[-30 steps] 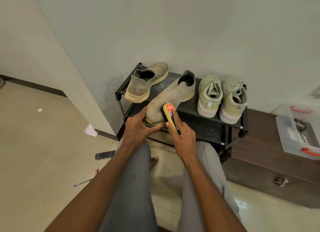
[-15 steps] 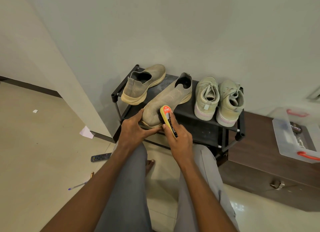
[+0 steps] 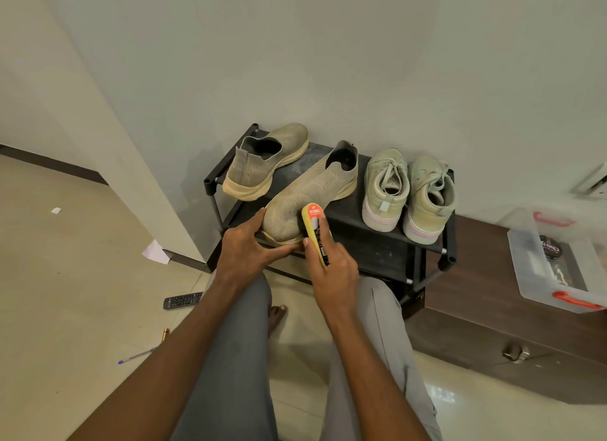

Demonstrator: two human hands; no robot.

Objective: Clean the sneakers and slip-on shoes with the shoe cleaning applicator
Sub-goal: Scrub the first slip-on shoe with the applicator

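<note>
Applicator (image 3: 316,233) slid slightly heelward on near slip-on (image 3: 312,194), toe at 6 o'clock; right hand (image 3: 331,269) grasping it, left hand (image 3: 246,243) clasping toe; scrubbing continues.

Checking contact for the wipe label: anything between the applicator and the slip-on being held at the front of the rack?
Nothing visible. The right hand grips the applicator with its yellow sponge edge against the toe side of the slip-on shoe. The left hand holds the toe from the other side, clear of the sponge.
</note>
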